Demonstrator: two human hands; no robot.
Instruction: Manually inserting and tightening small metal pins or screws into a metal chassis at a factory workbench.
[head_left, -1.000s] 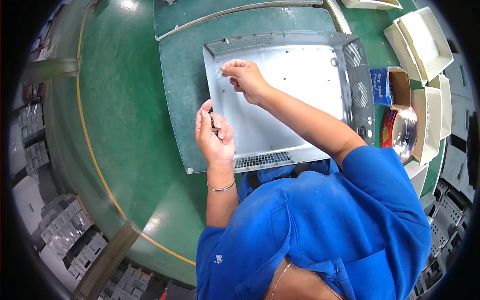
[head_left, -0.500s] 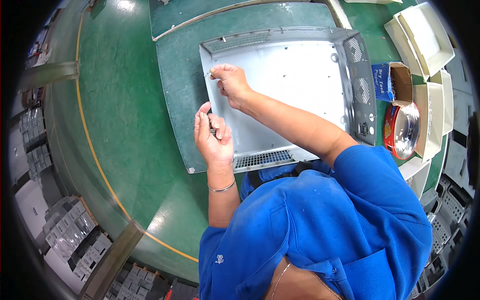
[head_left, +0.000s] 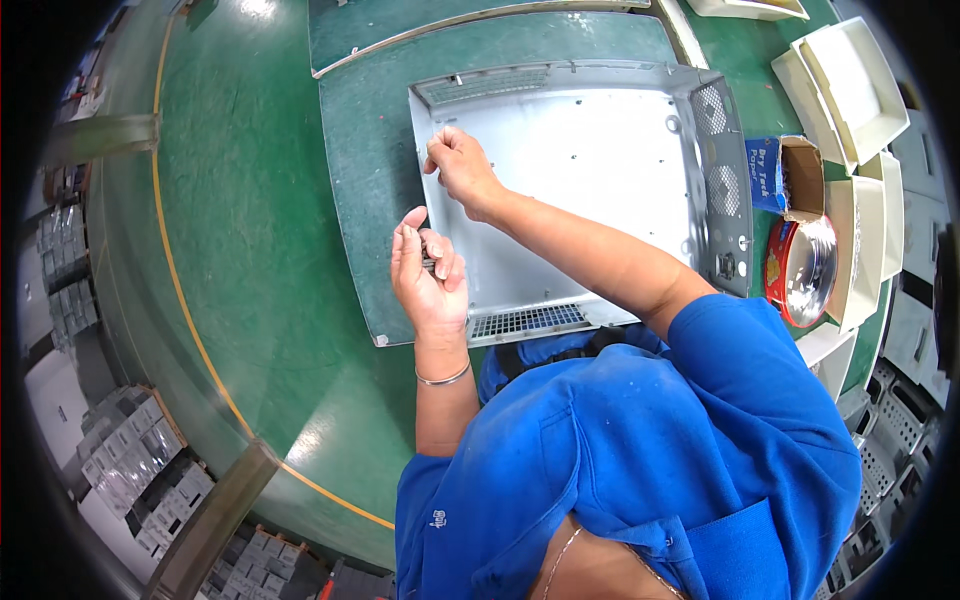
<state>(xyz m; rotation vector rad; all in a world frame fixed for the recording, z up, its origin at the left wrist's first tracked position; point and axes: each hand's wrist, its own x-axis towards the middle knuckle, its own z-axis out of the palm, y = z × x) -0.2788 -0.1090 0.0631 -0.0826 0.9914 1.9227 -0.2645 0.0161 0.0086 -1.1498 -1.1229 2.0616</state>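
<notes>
A shallow grey metal chassis [head_left: 570, 200] lies open side up on the green-topped table in front of me. It has perforated vents in its right, near and far walls, and small studs on its floor. My right hand [head_left: 463, 172] reaches over it to the left wall, its fingers pinched together and pointing down at the edge. What sits between those fingertips is hidden. My left hand [head_left: 430, 275] is palm up just outside the near left corner, its fingers curled round several small dark metal pieces [head_left: 429, 262], too small to name.
On the right stand a blue cardboard box [head_left: 765, 175], a round red tin [head_left: 775, 262] and several cream plastic bins [head_left: 855, 250]. Another green tabletop [head_left: 420, 25] lies beyond the table. Stacked grey parts [head_left: 135, 440] stand across the floor at the left.
My right hand has turned fingertips-down onto the chassis's left wall, and the small metal piece it pinched no longer shows. The left hand keeps its place.
</notes>
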